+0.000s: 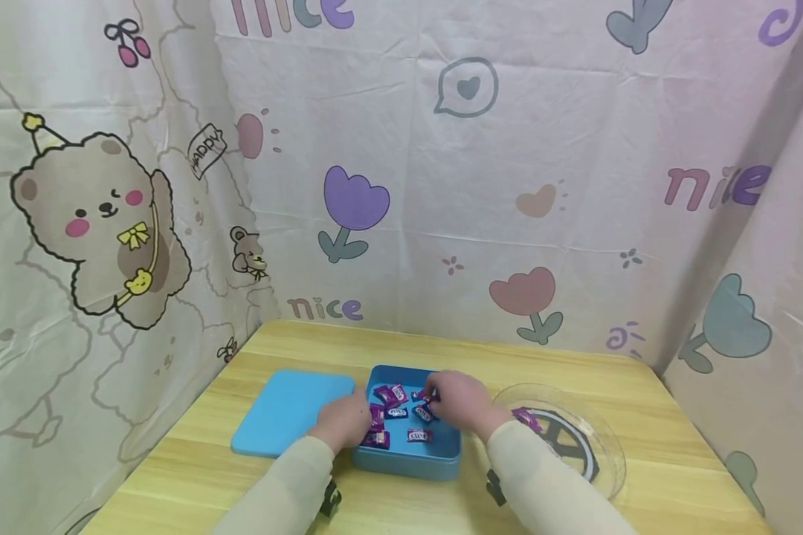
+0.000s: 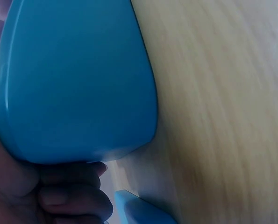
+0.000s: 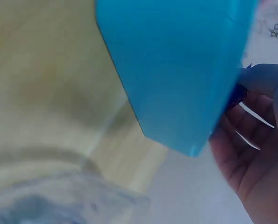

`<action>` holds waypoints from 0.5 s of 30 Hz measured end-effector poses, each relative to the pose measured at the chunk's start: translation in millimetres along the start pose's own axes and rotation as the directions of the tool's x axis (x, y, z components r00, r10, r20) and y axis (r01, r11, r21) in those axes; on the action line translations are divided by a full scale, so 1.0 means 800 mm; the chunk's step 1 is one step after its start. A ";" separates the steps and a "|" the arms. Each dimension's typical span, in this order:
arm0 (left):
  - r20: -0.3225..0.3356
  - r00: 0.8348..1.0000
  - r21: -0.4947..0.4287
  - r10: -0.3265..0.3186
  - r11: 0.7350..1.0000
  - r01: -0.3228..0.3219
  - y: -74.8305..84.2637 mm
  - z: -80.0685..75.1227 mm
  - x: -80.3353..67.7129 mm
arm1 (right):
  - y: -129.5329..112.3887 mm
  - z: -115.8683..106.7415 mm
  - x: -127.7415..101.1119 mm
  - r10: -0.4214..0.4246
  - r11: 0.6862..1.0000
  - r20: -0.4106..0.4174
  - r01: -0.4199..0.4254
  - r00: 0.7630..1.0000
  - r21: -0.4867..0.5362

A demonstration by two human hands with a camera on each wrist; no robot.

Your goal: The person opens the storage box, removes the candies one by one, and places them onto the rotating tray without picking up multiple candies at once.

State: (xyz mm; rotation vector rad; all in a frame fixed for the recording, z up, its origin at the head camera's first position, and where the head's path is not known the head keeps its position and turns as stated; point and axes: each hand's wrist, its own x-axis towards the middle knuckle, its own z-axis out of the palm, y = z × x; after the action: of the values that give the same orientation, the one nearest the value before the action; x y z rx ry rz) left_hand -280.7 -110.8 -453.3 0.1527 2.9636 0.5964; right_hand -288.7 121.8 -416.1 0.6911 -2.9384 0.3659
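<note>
A blue box [image 1: 408, 467] without its lid stands on the table and holds several small purple-wrapped candies [image 1: 419, 435]. My left hand [image 1: 344, 421] grips the box's left wall, its fingers curled against the outside in the left wrist view. Over the right side of the box, my right hand [image 1: 465, 401] pinches a wrapped candy [image 3: 239, 93] between thumb and fingers. That candy is partly hidden by the hand in the head view.
Left of the box lies a flat blue lid [image 1: 294, 412]. On the right, partly behind my right sleeve, is a round clear plastic container [image 1: 617, 464] with a purple candy [image 1: 527, 417] by its left side. Printed cloth [image 1: 415, 186] hangs around the wooden table [image 1: 401, 509].
</note>
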 end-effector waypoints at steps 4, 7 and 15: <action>-0.003 1.000 0.009 0.005 1.000 -0.005 -0.002 0.001 0.003 | 0.009 -0.019 -0.002 0.031 0.999 0.006 -0.031 1.000 0.028; -0.005 1.000 0.022 0.010 1.000 -0.010 -0.003 0.001 0.004 | 0.021 -0.029 -0.005 0.079 0.996 0.006 -0.079 0.997 0.044; -0.003 1.000 0.020 0.012 1.000 -0.012 -0.003 0.002 0.004 | 0.071 -0.046 -0.017 0.196 0.980 -0.017 -0.196 0.980 -0.021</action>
State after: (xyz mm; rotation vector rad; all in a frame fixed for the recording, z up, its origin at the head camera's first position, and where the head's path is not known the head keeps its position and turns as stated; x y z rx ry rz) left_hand -284.0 -112.4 -456.0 0.1714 2.9747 0.5692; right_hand -300.4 186.1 -394.5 0.3939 -2.9989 0.3524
